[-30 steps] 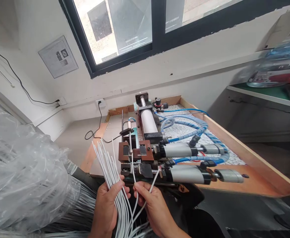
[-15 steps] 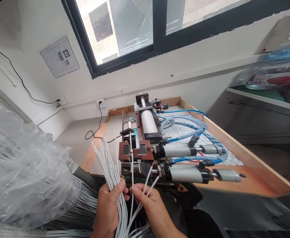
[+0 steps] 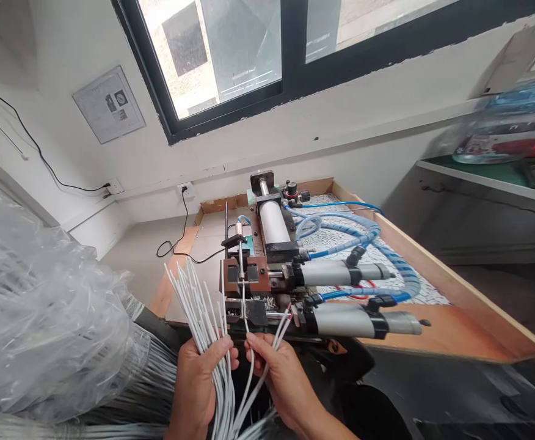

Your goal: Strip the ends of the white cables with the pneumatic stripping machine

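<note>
A fanned bundle of thin white cables point(image 3: 194, 305) is gripped in my left hand point(image 3: 198, 373), thumb across it, ends pointing up and away. My right hand point(image 3: 279, 373) pinches a single white cable point(image 3: 245, 315) between thumb and finger; its far end runs into the clamp of a pneumatic machine point(image 3: 258, 275). A few more cables point(image 3: 282, 327) are tucked in the same hand, and reddish tips show at their ends. The machine's brown jaw blocks and dark plates stand close together around the single cable. Below my hands the cables trail down out of view.
Clear plastic wrap point(image 3: 43, 305) covers a large cable pile point(image 3: 155, 366) at left. Blue air hoses point(image 3: 359, 235) coil behind silver cylinders point(image 3: 341, 321) inside a wood-edged tray point(image 3: 469, 305). At right, a shelf point(image 3: 482, 174) holds a plastic bottle point(image 3: 501, 134).
The machine's jaws have moved inward, closing around the single cable, and the cylinder rods have shifted left. My right hand has moved slightly away from the left, still pinching the cable.
</note>
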`<action>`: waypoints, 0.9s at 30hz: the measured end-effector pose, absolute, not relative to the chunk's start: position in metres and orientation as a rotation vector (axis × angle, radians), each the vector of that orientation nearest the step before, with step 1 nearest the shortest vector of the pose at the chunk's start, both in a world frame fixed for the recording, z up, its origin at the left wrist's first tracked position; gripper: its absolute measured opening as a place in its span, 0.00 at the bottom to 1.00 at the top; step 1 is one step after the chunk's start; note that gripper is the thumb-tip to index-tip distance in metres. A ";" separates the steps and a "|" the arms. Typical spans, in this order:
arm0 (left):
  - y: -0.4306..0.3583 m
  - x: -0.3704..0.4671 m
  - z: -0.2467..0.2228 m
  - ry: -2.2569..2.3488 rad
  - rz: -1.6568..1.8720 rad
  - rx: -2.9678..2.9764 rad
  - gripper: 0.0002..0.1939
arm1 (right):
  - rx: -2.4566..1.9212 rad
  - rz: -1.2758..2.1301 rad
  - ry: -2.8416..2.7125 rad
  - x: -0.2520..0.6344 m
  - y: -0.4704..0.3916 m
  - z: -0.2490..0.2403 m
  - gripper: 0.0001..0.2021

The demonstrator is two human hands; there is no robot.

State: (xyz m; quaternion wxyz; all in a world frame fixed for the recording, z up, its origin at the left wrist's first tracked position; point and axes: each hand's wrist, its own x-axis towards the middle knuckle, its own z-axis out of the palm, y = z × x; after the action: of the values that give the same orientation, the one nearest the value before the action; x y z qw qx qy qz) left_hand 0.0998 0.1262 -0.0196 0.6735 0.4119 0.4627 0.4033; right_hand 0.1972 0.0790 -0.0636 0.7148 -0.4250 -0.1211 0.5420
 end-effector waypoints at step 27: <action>0.118 0.089 -0.035 1.069 0.928 0.870 0.09 | -1.013 1.283 -0.357 0.193 0.066 -0.061 0.15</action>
State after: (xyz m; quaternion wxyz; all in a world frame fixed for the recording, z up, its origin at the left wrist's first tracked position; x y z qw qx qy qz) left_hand 0.0889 0.1182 -0.0354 0.6743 0.3866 0.4750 0.4126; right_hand 0.1932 0.0657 -0.0608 0.6701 -0.4495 -0.1586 0.5691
